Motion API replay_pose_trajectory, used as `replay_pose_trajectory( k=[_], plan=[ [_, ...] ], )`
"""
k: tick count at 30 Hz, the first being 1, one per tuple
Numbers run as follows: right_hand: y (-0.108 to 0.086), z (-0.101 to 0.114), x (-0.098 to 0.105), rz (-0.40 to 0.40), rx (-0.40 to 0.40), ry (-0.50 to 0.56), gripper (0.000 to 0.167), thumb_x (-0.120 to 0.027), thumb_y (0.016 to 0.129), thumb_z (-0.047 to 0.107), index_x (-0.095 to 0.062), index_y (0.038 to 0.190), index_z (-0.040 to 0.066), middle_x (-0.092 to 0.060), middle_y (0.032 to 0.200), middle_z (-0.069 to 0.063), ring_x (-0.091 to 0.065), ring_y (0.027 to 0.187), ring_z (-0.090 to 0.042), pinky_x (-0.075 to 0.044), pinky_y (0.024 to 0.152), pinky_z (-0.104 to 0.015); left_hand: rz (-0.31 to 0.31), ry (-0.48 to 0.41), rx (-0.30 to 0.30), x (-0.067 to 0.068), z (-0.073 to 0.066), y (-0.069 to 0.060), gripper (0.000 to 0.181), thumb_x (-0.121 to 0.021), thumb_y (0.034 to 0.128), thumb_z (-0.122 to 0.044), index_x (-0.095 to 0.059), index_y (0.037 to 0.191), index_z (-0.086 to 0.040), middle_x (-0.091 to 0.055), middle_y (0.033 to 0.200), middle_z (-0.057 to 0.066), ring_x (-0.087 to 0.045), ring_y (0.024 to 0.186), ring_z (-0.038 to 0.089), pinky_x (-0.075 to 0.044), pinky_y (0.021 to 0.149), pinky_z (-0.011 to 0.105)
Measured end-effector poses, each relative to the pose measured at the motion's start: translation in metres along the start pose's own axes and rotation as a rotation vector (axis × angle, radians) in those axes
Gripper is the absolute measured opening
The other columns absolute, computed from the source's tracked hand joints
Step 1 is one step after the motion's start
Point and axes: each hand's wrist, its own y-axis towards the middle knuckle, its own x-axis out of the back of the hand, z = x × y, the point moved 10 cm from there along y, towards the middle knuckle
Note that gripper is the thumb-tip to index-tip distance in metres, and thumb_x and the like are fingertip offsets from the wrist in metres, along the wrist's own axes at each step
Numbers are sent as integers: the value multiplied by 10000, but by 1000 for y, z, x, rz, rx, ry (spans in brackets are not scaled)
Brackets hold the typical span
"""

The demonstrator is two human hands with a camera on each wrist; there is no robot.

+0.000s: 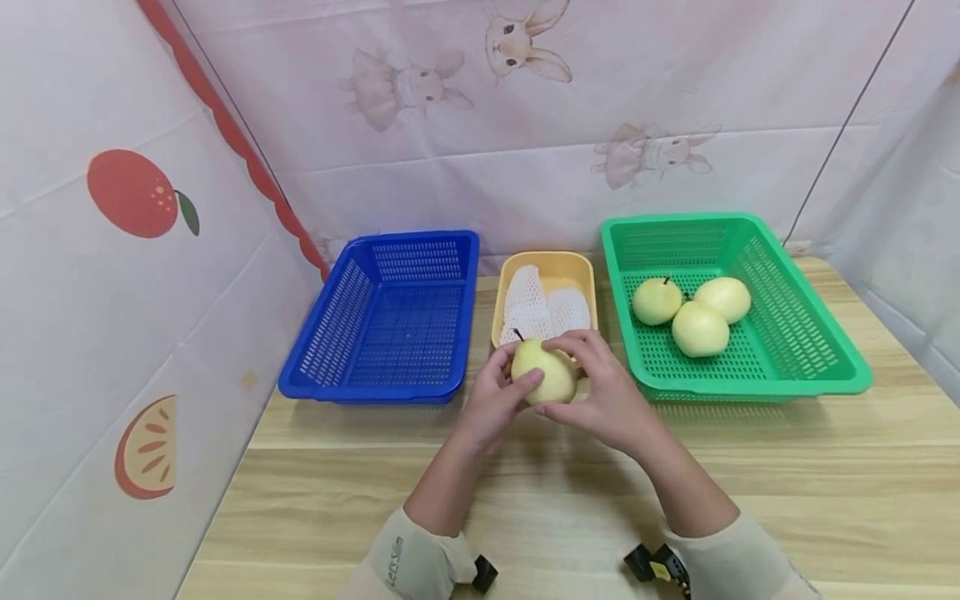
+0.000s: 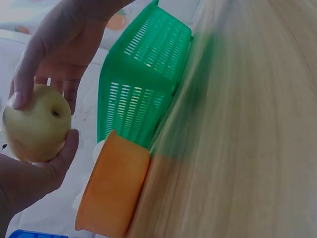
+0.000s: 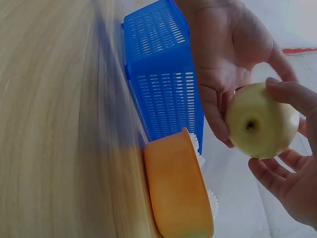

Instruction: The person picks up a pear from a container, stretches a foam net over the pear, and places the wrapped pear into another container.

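Note:
A pale yellow-green pear (image 1: 550, 375) with a dark stem is held up between both hands, just in front of the small tub. My left hand (image 1: 491, 398) grips its left side, the thumb lying across the front. On the other side my right hand (image 1: 603, 396) holds the pear with thumb and curled fingers. Both wrist views show the hollow at the fruit's bottom end. Behind the hands, the yellow-orange tub (image 1: 555, 262) holds white foam net sleeves (image 1: 527, 300). Inside the green basket (image 1: 757, 386) several more pears (image 1: 701, 329) lie close together.
A blue basket (image 1: 375, 392) with no fruit in it stands left of the tub. Both baskets and the tub sit on a wood-grain table (image 1: 330, 500), near a printed cloth wall (image 1: 450, 158).

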Motion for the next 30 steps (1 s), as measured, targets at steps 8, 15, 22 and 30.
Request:
replay_pose_trajectory(
  k=[8, 15, 22, 30],
  plan=[
    [-2, -16, -16, 188, -87, 0, 773, -863, 734, 192, -469, 1399, 183, -485, 1324, -62, -595, 1032, -213, -557, 842, -327, -15, 368, -25, 11, 4, -2, 633, -831, 773, -220, -539, 1330, -154, -581, 1288, 36, -572, 1155, 176, -523, 939, 327],
    [-8, -26, -31, 357, -88, 15, 673, -831, 769, 202, -526, 1369, 183, -531, 1207, -26, -551, 1030, -179, -562, 811, -322, 146, 431, -17, 3, 14, -4, 782, -843, 757, -126, -440, 1426, -157, -556, 1345, 21, -538, 1225, 197, -469, 1020, 383],
    [-15, -45, -47, 439, -152, -11, 593, -851, 734, 179, -575, 1257, 219, -541, 1241, -36, -537, 1060, -198, -525, 832, -376, 292, 604, 25, 1, 28, -7, 623, -810, 814, -278, -497, 1352, -233, -575, 1282, -36, -563, 1114, 155, -513, 920, 318],
    [-17, -48, -56, 464, -169, -68, 640, -870, 687, 101, -586, 1247, 226, -535, 1289, -40, -530, 1150, -224, -494, 940, -438, 346, 635, 50, 6, 31, -6, 502, -741, 879, -282, -538, 1331, -204, -587, 1298, -45, -522, 1245, 197, -509, 965, 361]
  ],
)
